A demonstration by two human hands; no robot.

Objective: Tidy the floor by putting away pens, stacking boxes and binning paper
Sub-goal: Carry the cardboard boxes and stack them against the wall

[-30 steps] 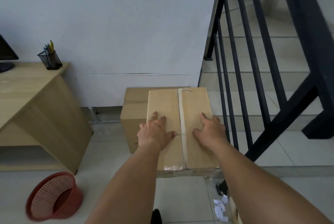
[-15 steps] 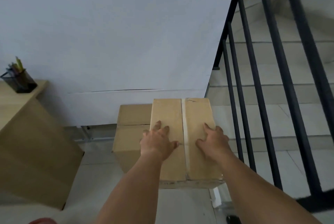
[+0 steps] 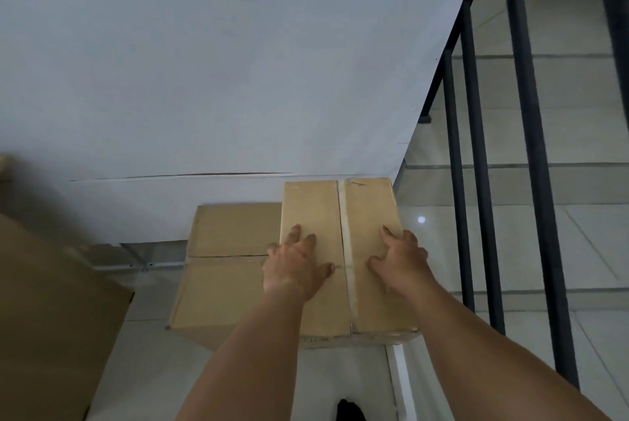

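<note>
A taped cardboard box (image 3: 315, 203) lies on top of a larger cardboard box (image 3: 224, 250), which stands on the floor against the white wall. The upper box overhangs the lower one on the right and toward me. My left hand (image 3: 296, 266) lies flat on the upper box's left flap, fingers spread. My right hand (image 3: 400, 260) lies flat on its right flap, just past the tape seam, with the fingers bent around the right edge. Neither hand grips anything. No pens, paper or bin are in view.
The wooden side of a desk (image 3: 51, 318) fills the lower left. A black stair railing (image 3: 476, 182) runs down the right side, close to the boxes, with tiled steps (image 3: 578, 135) behind it. A dark shoe tip (image 3: 349, 410) shows on the floor tiles below.
The view has moved closer and to the right, so the pen holder, desk top and red basket have left the frame. Both hands stay flat on the upper box.
</note>
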